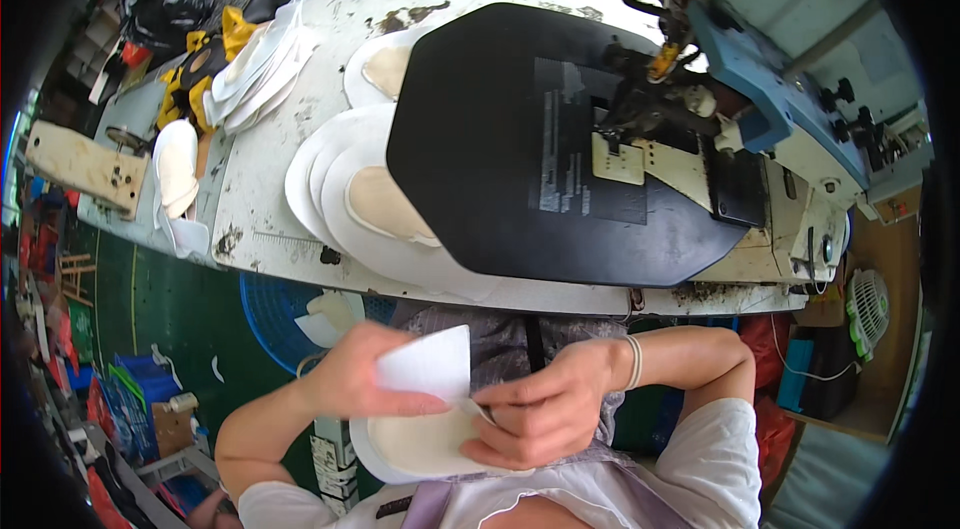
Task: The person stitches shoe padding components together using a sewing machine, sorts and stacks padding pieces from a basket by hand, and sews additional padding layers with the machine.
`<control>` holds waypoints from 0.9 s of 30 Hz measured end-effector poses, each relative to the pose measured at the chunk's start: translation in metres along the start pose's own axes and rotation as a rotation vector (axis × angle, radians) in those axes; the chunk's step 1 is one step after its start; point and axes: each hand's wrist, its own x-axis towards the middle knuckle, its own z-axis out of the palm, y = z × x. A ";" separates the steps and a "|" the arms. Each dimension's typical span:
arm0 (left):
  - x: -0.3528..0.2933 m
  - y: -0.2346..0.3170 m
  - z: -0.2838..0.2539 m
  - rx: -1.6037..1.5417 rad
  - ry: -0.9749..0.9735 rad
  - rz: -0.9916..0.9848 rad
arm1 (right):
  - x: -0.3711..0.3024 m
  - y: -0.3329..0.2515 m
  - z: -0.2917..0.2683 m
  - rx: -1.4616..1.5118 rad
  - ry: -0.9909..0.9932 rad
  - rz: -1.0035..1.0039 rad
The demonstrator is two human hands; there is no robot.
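Observation:
Over my lap, my left hand (375, 374) is closed around a white insole-shaped piece (435, 359), whose flat end stands up past the fingers. Just below it, a white piece with a cream patch (410, 442) extends under both hands; whether the two are joined is hidden. My right hand (545, 404) is closed against the right edge of these pieces, fingers curled. A small dark, metal-looking thing (484, 413) shows between its fingers, too covered to name. A pale band circles my right wrist.
Ahead stands a worktable (270, 199) with a black machine plate (480, 149) and a blue sewing machine head (750, 79). White insole pieces (335, 169) lie stacked left of the plate, with another pile (265, 69) farther back. A blue basket (265, 324) with scraps sits below the table edge.

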 end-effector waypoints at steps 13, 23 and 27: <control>0.184 0.088 -0.071 0.953 0.013 0.222 | 0.000 0.043 -0.100 -0.577 -0.364 0.617; 0.229 0.067 -0.055 0.905 0.298 0.555 | -0.022 0.053 -0.113 -0.725 -0.362 0.585; 0.253 0.062 -0.062 0.894 0.213 0.520 | -0.020 0.053 -0.114 -0.815 -0.379 0.541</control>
